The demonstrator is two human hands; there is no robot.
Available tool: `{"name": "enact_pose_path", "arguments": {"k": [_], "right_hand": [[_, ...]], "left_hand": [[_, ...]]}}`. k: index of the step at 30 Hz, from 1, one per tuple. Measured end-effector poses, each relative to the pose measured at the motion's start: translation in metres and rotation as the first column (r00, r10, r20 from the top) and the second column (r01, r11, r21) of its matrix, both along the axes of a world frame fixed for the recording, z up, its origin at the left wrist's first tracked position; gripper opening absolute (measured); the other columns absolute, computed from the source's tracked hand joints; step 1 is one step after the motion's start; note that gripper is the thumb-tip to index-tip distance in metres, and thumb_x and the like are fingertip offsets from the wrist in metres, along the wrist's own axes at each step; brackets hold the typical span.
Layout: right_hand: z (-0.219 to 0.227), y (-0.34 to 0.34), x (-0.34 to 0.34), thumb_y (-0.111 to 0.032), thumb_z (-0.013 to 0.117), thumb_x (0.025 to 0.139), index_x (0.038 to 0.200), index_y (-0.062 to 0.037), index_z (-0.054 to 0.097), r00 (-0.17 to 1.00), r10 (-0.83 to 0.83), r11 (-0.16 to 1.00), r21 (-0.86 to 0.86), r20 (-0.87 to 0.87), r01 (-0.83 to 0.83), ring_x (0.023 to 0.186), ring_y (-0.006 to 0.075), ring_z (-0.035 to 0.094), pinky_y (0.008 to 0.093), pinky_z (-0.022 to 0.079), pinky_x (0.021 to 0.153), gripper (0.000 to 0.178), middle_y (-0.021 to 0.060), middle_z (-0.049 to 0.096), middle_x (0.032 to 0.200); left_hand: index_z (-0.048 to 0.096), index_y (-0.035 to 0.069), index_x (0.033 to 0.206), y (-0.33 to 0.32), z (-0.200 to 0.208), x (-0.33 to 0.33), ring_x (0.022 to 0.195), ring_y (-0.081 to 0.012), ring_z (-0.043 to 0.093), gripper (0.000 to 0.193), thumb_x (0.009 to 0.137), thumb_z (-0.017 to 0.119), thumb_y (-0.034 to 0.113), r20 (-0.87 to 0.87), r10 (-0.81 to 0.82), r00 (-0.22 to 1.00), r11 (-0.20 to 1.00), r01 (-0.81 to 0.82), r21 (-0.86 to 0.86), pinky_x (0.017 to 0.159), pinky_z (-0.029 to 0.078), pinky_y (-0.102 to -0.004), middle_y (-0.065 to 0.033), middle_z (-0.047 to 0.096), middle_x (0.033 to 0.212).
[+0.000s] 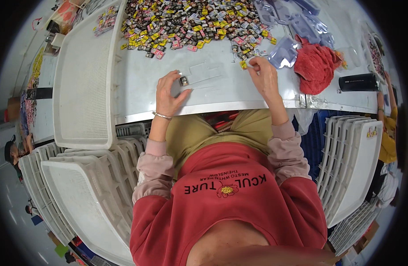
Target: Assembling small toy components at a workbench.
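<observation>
My left hand (169,94) curves its thumb and fingers round the left end of a thin clear plastic tray (206,82) lying on the table. Inside that end, between thumb and fingertips, sits a small black piece (183,81). My right hand (266,79) is to the right of the tray, thumb and forefinger pinched at a small yellow piece (243,65). Beyond both hands spreads a heap of small black, yellow and pink pieces (190,26), its loose edge just ahead of my right fingertips.
A white mesh-bottomed tray (85,84) stands on the left. Clear plastic shells (283,52), a red cloth (317,66) and a black cylinder (358,82) lie to the right. Stacked white trays flank me, left (82,186) and right (352,164). Other people work at both sides.
</observation>
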State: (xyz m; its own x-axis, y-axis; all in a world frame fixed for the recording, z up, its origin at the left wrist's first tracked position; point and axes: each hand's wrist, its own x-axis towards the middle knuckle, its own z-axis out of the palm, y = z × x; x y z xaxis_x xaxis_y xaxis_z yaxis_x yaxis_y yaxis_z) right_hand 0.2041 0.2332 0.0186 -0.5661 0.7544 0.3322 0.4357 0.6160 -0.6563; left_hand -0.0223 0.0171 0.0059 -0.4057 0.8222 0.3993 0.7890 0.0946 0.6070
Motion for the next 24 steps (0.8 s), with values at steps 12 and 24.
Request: {"name": "enact_pose_path", "arguments": {"k": [12, 24], "right_hand": [[0.001, 0.012, -0.017, -0.007, 0.068, 0.078, 0.108, -0.0067, 0.062, 0.965, 0.175, 0.98, 0.063, 0.195, -0.19, 0.068, 0.0268, 0.06, 0.0373, 0.049, 0.064, 0.031, 0.0125, 0.06, 0.09], [0.018, -0.026, -0.081, 0.001, 0.067, 0.076, 0.098, 0.0002, 0.062, 0.807, 0.585, 0.794, -0.146, -0.082, -0.59, 0.073, 0.0235, 0.063, 0.031, 0.052, 0.068, 0.022, 0.0131, 0.06, 0.09]], "left_hand": [[0.061, 0.006, 0.114, 0.001, 0.002, 0.0, 0.106, -0.0286, 0.055, 0.051, 0.067, 0.079, 0.016, 0.068, -0.003, 0.998, 1.0, 0.002, 0.014, 0.094, 0.043, -0.0372, -0.0091, 0.063, 0.116], [0.066, 0.008, 0.098, -0.002, -0.004, -0.005, 0.108, -0.0295, 0.054, 0.032, 0.069, 0.078, 0.015, 0.018, -0.044, 0.999, 0.999, 0.044, 0.0, 0.095, 0.042, -0.0385, -0.0096, 0.063, 0.12]]}}
